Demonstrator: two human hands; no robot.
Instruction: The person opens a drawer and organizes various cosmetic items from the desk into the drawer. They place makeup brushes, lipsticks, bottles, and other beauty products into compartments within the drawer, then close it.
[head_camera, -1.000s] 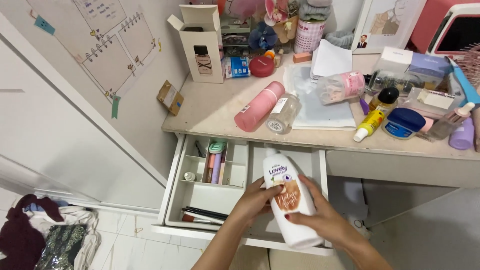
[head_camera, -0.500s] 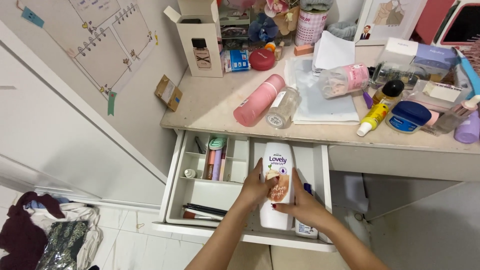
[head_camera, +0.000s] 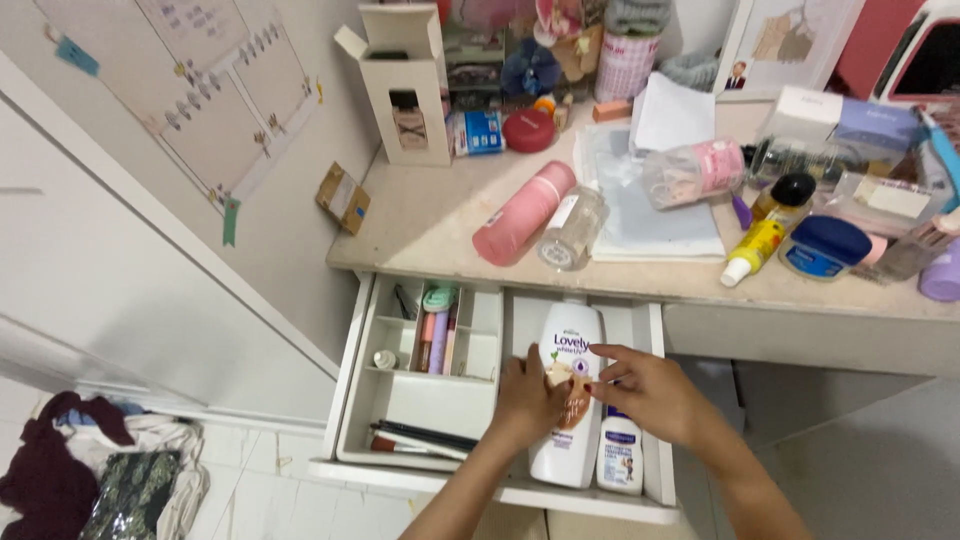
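Both hands at the open drawer (head_camera: 655, 400): left hand (head_camera: 530, 395) cups the white lotion bottle (head_camera: 568, 400) lying beside a smaller white bottle (head_camera: 620, 450), right hand (head_camera: 640, 390) loose-fingered, touching its top; placing step, release likely next.

Open drawer (head_camera: 655, 400) — lotion bottle (head_camera: 568, 410), brushes (head_camera: 420, 438)

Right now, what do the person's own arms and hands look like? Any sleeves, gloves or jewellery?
Both forearms are bare, with no sleeve in view. The left hand and right hand wear no gloves. No ring, watch or bracelet shows. Red polish is visible on a right fingernail; the left nails cannot be made out.
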